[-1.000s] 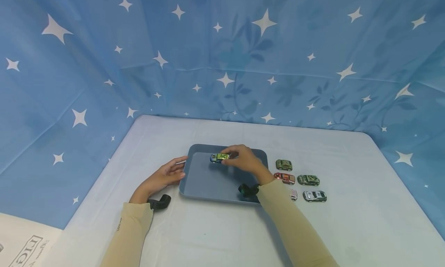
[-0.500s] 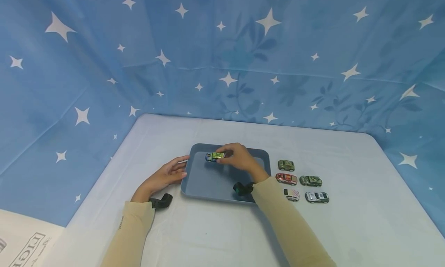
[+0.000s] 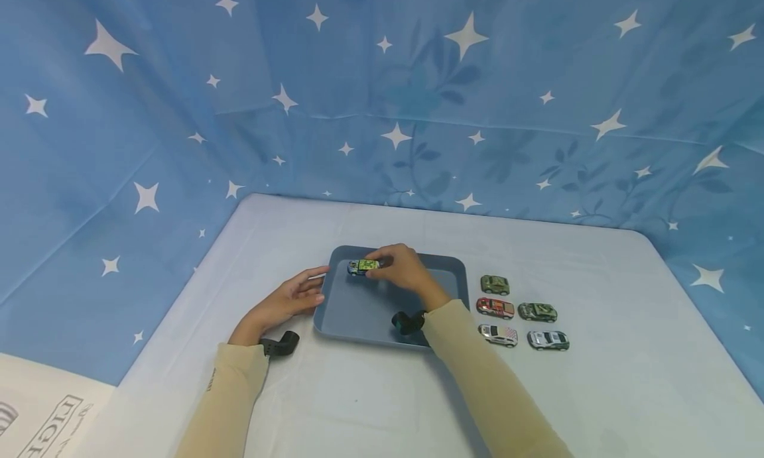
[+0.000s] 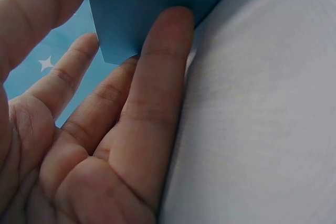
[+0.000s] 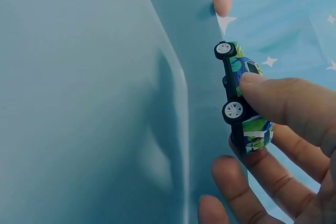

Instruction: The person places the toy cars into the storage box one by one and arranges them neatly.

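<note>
My right hand pinches a small toy car by its sides, over the far left part of a grey-blue tray. In the right wrist view, this toy car shows a green, blue and yellow pattern, black underside and white wheels. It appears held above the tray floor. At the tray's left side, my left hand rests with fairly straight fingers touching the edge. Seen from the left wrist, fingertips press against the outer wall of the tray.
Right of the tray stand several toy cars: olive, red, green camouflage, white-pink and silver. A white cloth covers the table. Blue star-patterned fabric hangs behind and at the left.
My right hand has moved slightly left with the toy car, toward the tray's far left corner. The white-pink car came out from behind the right sleeve. My left hand keeps its place at the tray.
</note>
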`<action>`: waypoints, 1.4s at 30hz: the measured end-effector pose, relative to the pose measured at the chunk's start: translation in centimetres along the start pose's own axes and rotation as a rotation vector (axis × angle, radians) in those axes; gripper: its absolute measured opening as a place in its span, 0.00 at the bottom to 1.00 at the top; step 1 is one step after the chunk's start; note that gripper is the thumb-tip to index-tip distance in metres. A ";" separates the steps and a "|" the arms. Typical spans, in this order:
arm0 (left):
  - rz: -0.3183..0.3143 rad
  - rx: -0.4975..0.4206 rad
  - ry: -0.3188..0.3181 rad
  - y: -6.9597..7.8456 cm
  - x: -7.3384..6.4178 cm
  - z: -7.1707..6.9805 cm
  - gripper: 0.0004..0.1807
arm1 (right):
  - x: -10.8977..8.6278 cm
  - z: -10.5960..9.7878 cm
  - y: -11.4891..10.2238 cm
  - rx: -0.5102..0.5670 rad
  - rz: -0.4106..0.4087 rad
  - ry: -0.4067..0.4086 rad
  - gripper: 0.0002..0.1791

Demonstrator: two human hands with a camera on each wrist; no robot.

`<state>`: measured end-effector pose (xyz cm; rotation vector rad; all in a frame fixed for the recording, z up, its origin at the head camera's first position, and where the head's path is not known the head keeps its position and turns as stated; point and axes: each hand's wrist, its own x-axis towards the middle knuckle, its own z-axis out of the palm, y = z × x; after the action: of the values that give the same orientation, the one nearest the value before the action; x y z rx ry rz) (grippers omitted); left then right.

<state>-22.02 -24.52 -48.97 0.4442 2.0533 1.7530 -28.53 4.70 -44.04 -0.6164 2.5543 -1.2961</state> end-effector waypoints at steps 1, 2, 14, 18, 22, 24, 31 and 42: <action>-0.001 -0.003 -0.001 0.0 0.0 0.0 0.40 | 0.1 0.1 0.0 -0.007 0.004 0.002 0.17; -0.003 -0.007 -0.001 0.1 0.1 0.0 0.40 | 0.2 0.2 -0.1 -0.014 0.010 0.003 0.17; -0.005 -0.001 -0.002 0.0 0.0 -0.1 0.41 | 1.1 1.6 -0.5 -0.061 0.086 0.032 0.17; -0.001 -0.007 -0.001 -0.1 0.0 -0.1 0.41 | 1.3 2.2 -0.6 -0.083 0.089 0.035 0.17; -0.013 -0.012 0.000 -0.1 0.0 -0.1 0.40 | 1.3 2.6 -0.5 -0.086 0.085 0.034 0.17; -0.019 -0.013 0.000 0.0 0.0 -0.1 0.40 | 1.4 2.8 -0.4 -0.088 0.084 0.038 0.17; -0.030 -0.015 0.007 0.1 0.0 0.0 0.40 | 1.5 3.3 0.1 -0.101 0.089 0.058 0.18; -0.038 -0.012 0.015 0.1 0.0 0.0 0.40 | 1.6 3.8 0.5 -0.118 0.090 0.065 0.19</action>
<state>-22.01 -24.50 -48.84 0.3869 2.0472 1.7512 -28.73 1.51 -46.62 -0.4823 2.6931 -1.1614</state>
